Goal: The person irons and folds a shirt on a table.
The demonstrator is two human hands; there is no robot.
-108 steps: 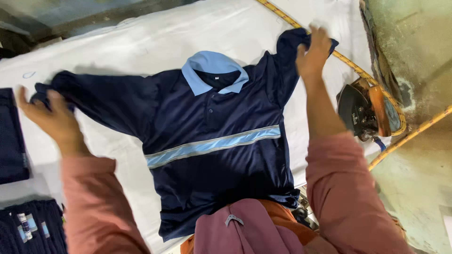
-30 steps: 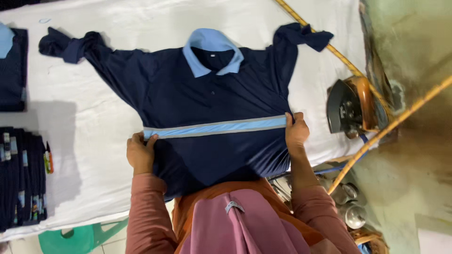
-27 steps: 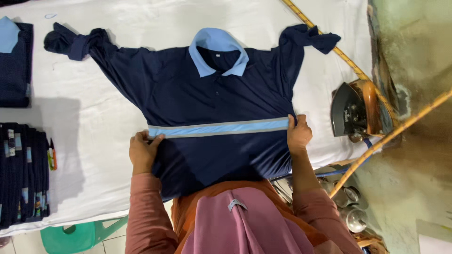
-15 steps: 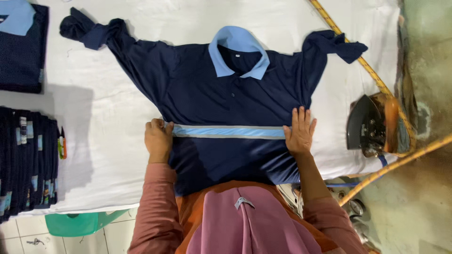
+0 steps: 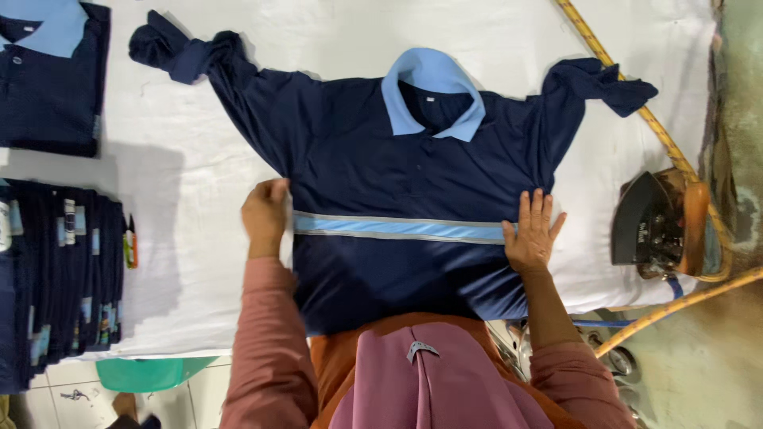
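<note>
A navy polo shirt [image 5: 397, 175] with a light blue collar and a light blue chest stripe lies face up on the white padded table [image 5: 199, 206], sleeves spread out to both sides. My left hand [image 5: 265, 213] pinches the shirt's left side edge at the level of the stripe. My right hand [image 5: 532, 233] lies flat, fingers spread, on the shirt's right side at the end of the stripe. The shirt's hem hangs toward my body at the table's near edge.
A folded navy polo [image 5: 52, 75] lies at the far left, with a stack of folded navy shirts [image 5: 60, 278] below it. An iron [image 5: 656, 226] rests at the table's right edge, its yellow cord [image 5: 628, 95] running diagonally. A green stool [image 5: 147, 372] stands under the table.
Both hands came in from the sleeve ends to the shirt's sides at the stripe. Since half a second ago the left hand has shifted slightly up along the side edge.
</note>
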